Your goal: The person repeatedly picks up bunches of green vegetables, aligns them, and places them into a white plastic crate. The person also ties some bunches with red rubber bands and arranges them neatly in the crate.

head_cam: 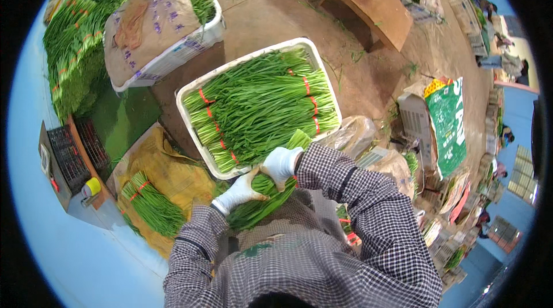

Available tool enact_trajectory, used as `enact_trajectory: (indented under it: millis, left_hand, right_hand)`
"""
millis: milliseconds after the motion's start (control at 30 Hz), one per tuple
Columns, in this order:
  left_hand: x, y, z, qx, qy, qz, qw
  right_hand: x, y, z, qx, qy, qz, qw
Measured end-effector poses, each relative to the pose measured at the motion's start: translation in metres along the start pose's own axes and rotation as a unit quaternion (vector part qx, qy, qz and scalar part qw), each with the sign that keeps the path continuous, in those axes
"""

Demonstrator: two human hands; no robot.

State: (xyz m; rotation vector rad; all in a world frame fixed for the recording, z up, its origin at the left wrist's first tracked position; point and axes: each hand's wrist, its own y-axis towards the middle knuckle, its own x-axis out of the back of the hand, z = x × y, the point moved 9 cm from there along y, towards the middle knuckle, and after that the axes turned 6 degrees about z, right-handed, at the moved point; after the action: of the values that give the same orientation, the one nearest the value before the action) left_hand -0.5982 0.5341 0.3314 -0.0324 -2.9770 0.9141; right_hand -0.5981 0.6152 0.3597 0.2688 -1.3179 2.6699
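Observation:
My left hand [242,193] and my right hand [281,165], both in white gloves, grip a bunch of green leafy stalks [257,215], probably garlic chives, close to my lap. Its pale cut ends point up and to the right, and a red band shows beside my right hand. Just beyond my hands is a white plastic crate [242,64]. Inside lie bundles of the same stalks [255,105], tied with red bands, their pale ends towards the crate's two short sides. My fingers cover the middle of the held bunch.
One banded bundle [155,206] lies on a yellow sack [173,169] at left. Behind it are a sack-covered white crate [160,70] and heaped bundles [77,53]. A brown bench [371,1] stands far right, a green printed bag [447,126] nearer. Several people are in the distance at right.

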Motion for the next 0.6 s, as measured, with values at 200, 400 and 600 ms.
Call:
enact_trajectory:
  millis: [200, 400, 600]
  left_hand:
    - [0.042, -0.015, -0.005, 0.089, -0.339, -0.007, 0.937]
    - [0.185, 0.021, -0.052, 0.078, -0.194, -0.165, 0.964]
    - [0.272, 0.155, -0.099, -0.012, 0.251, -0.248, 0.936]
  right_hand:
    - [0.087, -0.145, -0.123, 0.103, 0.257, -0.611, 0.742]
    - [0.041, -0.025, -0.355, -0.294, 0.134, -0.526, 0.787]
    - [0.043, 0.06, -0.433, -0.392, 0.139, -0.425, 0.804]
